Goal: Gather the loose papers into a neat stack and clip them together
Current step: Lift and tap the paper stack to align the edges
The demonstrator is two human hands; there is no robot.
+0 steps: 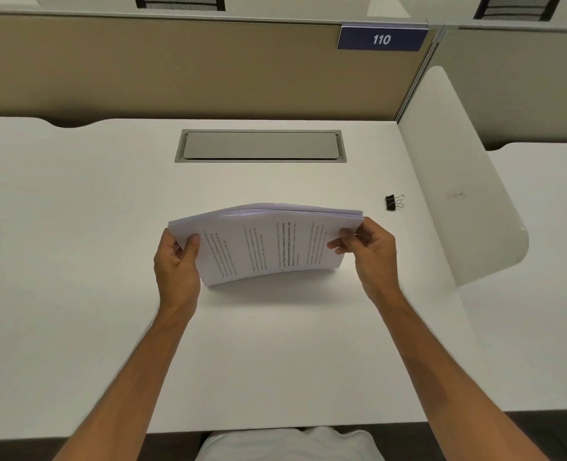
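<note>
Item 1. Paper stack point(268, 244): white printed sheets, gathered together and held on edge at the centre of the tabletop point(275, 354). The printed face is towards the person and the lines of text run sideways. The top edge bows upward. Whether the lower edge touches the tabletop cannot be told.

Item 2. Left hand point(175, 261): at 9 o'clock of the stack, curled round its left edge, thumb on the front sheet.

Item 3. Right hand point(368, 254): at 3 o'clock of the stack, pinching its right edge, thumb on the front sheet.

Item 4. Binder clip point(394, 202): black, wire handles, lying on the tabletop at 2 o'clock of the stack, near it, apart from both hands.

Item 5. Grey hatch cover point(260, 146): set in the tabletop at 12 o'clock.

Item 6. Number plate point(381, 39): blue, reads "110", on the partition point(159, 68) at 1 o'clock.

Item 7. White side divider point(458, 178): upright at 3 o'clock.
</note>
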